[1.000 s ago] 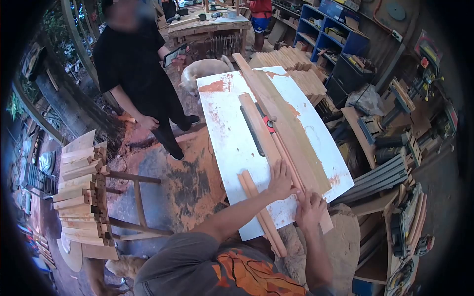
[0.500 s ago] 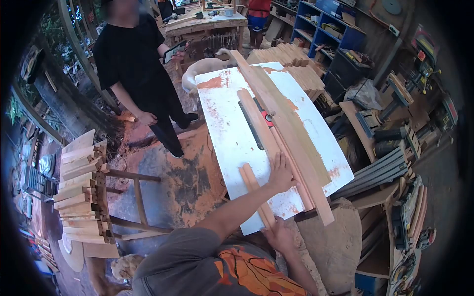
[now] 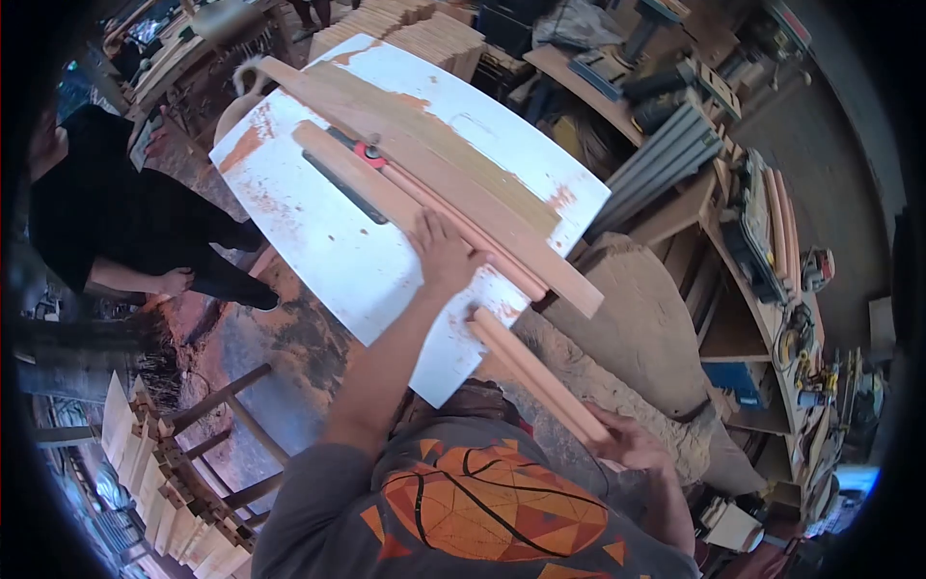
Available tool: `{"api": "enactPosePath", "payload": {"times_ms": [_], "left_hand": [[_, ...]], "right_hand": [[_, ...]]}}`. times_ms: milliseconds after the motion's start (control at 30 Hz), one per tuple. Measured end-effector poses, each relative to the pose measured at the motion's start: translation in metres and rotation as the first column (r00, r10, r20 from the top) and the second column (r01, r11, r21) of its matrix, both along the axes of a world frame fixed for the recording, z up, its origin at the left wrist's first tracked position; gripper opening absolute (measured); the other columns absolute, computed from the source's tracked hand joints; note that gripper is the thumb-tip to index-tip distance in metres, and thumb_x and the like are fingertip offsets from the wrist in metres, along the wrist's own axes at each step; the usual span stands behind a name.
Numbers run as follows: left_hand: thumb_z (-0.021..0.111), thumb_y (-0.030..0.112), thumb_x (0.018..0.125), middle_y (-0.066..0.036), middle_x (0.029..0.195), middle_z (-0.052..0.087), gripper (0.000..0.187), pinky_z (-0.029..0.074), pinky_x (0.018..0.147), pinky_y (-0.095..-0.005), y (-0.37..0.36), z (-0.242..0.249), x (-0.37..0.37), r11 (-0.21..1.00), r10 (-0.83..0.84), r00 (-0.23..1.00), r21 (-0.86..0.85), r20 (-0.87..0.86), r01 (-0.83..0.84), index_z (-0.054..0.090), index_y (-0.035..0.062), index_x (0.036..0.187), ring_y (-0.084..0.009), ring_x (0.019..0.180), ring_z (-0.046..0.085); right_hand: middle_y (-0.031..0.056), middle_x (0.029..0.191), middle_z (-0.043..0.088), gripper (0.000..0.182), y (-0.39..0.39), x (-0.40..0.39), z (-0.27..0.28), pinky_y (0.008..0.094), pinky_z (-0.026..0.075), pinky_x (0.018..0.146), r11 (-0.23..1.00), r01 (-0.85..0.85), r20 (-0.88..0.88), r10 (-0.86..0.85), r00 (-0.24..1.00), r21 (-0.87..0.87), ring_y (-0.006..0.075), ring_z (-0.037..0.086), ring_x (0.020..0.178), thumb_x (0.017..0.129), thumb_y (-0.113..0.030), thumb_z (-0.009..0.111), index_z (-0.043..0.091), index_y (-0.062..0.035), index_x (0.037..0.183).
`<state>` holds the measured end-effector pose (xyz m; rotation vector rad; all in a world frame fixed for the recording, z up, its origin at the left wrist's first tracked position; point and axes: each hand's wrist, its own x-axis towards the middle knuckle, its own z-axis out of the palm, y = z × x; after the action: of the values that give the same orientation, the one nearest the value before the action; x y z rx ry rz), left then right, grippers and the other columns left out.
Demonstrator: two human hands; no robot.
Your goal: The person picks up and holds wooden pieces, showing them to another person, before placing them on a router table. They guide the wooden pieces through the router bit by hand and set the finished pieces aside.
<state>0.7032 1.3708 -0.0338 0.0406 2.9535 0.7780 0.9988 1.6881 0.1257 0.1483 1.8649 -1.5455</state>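
Note:
My left hand (image 3: 446,253) lies with fingers stretched out on a flat wooden strip (image 3: 362,177) on the white tabletop (image 3: 338,275). Its thumb reaches toward a thin rounded moulding (image 3: 502,270) alongside a long wooden board (image 3: 453,193). A red ring-shaped part (image 3: 368,151) with a metal piece sits between strip and board, beside a dark plate (image 3: 359,196) in the tabletop. My right hand (image 3: 632,439) is closed around the near end of a grooved wooden strip (image 3: 535,372). That strip's far end overlaps the table's near edge.
A large wood slab (image 3: 637,328) stands right of the table. At left, a person in black (image 3: 125,203) stands close by. Stacked wooden pieces (image 3: 159,492) rest on a stand at lower left, more wood (image 3: 410,39) behind the table. Shelving with tools (image 3: 762,318) lines the right.
My right hand has drawn the grooved strip off the table toward the right, and now grips its end. My left hand stays on the flat strip. The view has turned.

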Motion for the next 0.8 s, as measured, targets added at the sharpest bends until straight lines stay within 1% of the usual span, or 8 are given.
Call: {"api": "enactPosePath", "payload": {"times_ms": [67,133,167,200,300,400,533,800], "left_hand": [[0.073,0.069,0.079,-0.038,0.163,0.008,0.13,-0.001,0.12,-0.0693,-0.003,-0.008,-0.005,1.0,-0.012,1.0,-0.003,-0.018,0.012,0.013,-0.0196,0.153,-0.0492,0.155,-0.002],[0.075,0.074,0.073,-0.039,0.163,0.005,0.139,-0.001,0.119,-0.0708,-0.005,-0.019,-0.005,0.999,-0.013,0.996,0.042,-0.084,0.017,0.01,-0.0197,0.154,-0.0516,0.154,-0.004],[0.075,0.074,0.073,-0.039,0.163,0.005,0.139,-0.001,0.119,-0.0708,-0.004,-0.015,-0.002,0.999,-0.023,0.996,0.042,-0.083,0.027,0.01,-0.0197,0.154,-0.0516,0.154,-0.004],[0.076,0.076,0.071,-0.039,0.163,0.004,0.143,-0.002,0.118,-0.0711,-0.003,-0.009,-0.001,1.0,-0.03,0.998,-0.003,-0.054,0.029,0.008,-0.0197,0.154,-0.0523,0.154,-0.005],[0.077,0.078,0.067,-0.039,0.164,0.001,0.15,-0.003,0.118,-0.0712,0.004,-0.005,-0.001,0.999,-0.02,1.0,-0.041,-0.013,0.019,0.004,-0.0199,0.154,-0.0526,0.154,-0.007],[0.078,0.079,0.065,-0.039,0.164,0.0,0.153,-0.005,0.118,-0.071,0.005,-0.009,0.0,1.0,0.01,1.0,-0.024,-0.008,-0.01,0.003,-0.0204,0.153,-0.0518,0.154,-0.008],[0.079,0.079,0.065,-0.038,0.164,-0.001,0.153,-0.004,0.117,-0.0721,0.005,-0.006,-0.003,0.999,0.021,1.0,-0.027,-0.01,-0.021,0.003,-0.0207,0.153,-0.0505,0.154,-0.008],[0.078,0.08,0.062,-0.039,0.163,0.002,0.154,0.0,0.116,-0.075,0.002,-0.005,-0.002,0.999,0.02,0.998,-0.026,-0.055,-0.022,0.004,-0.022,0.152,-0.0506,0.154,-0.005]], "right_hand": [[0.0157,0.15,0.055,0.072,0.03,0.024,0.015,0.0343,0.042,0.11,0.992,0.086,0.031,-0.084,0.996,-0.091,0.0216,0.053,0.134,0.088,0.0,0.075,0.045,-0.0038,0.153],[0.015,0.146,0.058,0.073,0.055,0.05,0.024,0.0332,0.042,0.11,0.985,0.17,-0.037,-0.17,0.985,0.002,0.0208,0.055,0.132,0.083,0.004,0.078,0.05,-0.0052,0.151],[0.0183,0.136,0.065,0.074,0.066,0.054,0.02,0.0375,0.051,0.1,0.948,-0.004,-0.303,0.107,0.947,0.32,0.0282,0.066,0.118,0.079,-0.004,0.077,0.052,-0.0028,0.148],[0.0183,0.136,0.065,0.074,0.072,0.057,0.023,0.0375,0.051,0.1,0.947,0.006,-0.306,0.098,0.947,0.321,0.0282,0.066,0.118,0.079,-0.004,0.077,0.052,-0.0028,0.148],[0.0177,0.128,0.067,0.071,0.06,0.042,0.058,0.0406,0.056,0.092,0.727,0.073,-0.358,0.246,0.901,0.683,0.0379,0.068,0.108,0.076,-0.003,0.075,0.059,-0.0145,0.144],[0.0157,0.125,0.069,0.067,0.072,0.023,0.043,0.0426,0.057,0.089,0.598,0.12,-0.405,0.369,0.837,0.793,0.0369,0.069,0.104,0.078,-0.007,0.076,0.06,-0.0166,0.143],[0.0127,0.124,0.07,0.063,0.076,-0.01,0.045,0.0431,0.058,0.083,0.586,0.112,-0.478,0.519,0.709,0.803,0.035,0.071,0.099,0.079,-0.01,0.076,0.063,-0.0204,0.14],[0.0132,0.122,0.07,0.061,0.08,-0.035,0.056,0.0429,0.058,0.083,0.559,0.064,-0.442,0.575,0.688,0.827,0.0351,0.071,0.1,0.079,-0.009,0.077,0.065,-0.0206,0.138]]}}
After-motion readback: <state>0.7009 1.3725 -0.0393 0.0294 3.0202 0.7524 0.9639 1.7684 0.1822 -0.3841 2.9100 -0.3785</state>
